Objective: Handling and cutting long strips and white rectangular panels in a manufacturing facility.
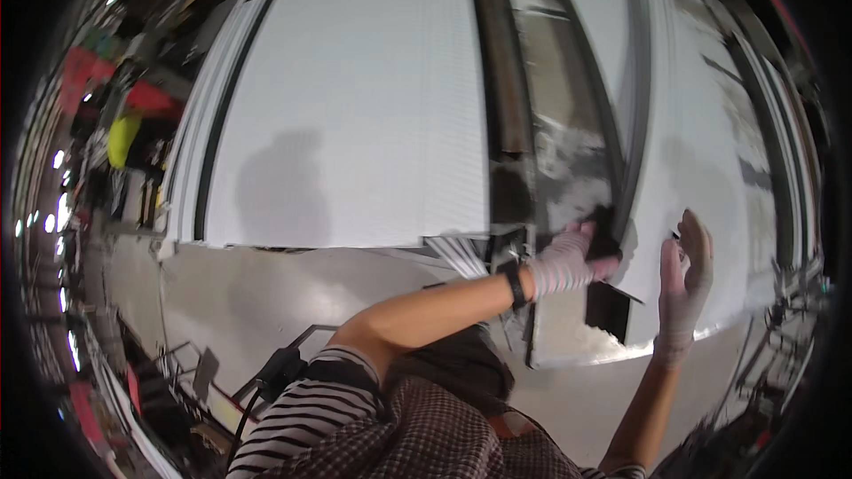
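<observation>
My left hand point(568, 268), in a thin striped pink-and-white glove, reaches across to a long dark-edged strip point(632, 124) by the right-hand panel. Its fingers are blurred against a dark patch, and I cannot tell whether they grip the strip. My right hand point(685, 288), gloved in pale fabric, is raised over a long white panel point(688, 177) with thumb and fingers apart. A small dark spot shows between them, too small to name. Near the left hand, a black flat piece point(608, 312) sits at the panel's near end.
A wide white ribbed panel point(364, 106) lies to the left, with stacked pale strips point(197, 151) along its far-left side. A rusty brown beam point(508, 80) runs between the panels. Metal frames point(200, 372) stand lower left. A person in a yellow top point(124, 140) is far left.
</observation>
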`<state>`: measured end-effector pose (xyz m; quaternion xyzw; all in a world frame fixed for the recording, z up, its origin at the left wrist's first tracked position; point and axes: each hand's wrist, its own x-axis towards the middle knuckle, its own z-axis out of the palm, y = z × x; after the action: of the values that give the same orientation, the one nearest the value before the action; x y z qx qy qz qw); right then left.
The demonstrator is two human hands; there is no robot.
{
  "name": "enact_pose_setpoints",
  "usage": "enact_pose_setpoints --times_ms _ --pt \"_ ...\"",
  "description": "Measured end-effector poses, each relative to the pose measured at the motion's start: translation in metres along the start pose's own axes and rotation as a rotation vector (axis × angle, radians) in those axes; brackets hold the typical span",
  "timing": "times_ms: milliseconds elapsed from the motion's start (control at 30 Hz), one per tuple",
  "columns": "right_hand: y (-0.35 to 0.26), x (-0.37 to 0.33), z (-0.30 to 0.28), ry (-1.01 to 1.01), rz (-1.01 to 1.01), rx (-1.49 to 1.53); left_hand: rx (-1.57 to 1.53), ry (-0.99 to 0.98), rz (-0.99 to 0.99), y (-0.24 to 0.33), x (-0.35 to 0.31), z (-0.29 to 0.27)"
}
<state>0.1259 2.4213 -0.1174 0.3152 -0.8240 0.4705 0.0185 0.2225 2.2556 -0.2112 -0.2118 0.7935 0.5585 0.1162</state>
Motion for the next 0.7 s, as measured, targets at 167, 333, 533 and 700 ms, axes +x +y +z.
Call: enact_pose_setpoints --times_ms 167,333,533,700 --pt "-0.055 0.004 0.113 -0.446 -0.067 0.142 -0.296 0.264 0.155 -0.099 -0.139 -0.111" --pt "-0.029 0.029 0.214 -0.455 0.280 0.306 -0.472 0.650 0.103 -0.170 -0.250 -0.249" --pt "-0.003 0.018 0.283 -0.497 0.616 0.755 -0.564 1.025 0.068 -0.312 -0.350 -0.394" --pt "0.011 0.029 0.285 -0.216 0.974 0.455 -0.342 1.556 -0.034 -0.446 -0.456 -0.539"
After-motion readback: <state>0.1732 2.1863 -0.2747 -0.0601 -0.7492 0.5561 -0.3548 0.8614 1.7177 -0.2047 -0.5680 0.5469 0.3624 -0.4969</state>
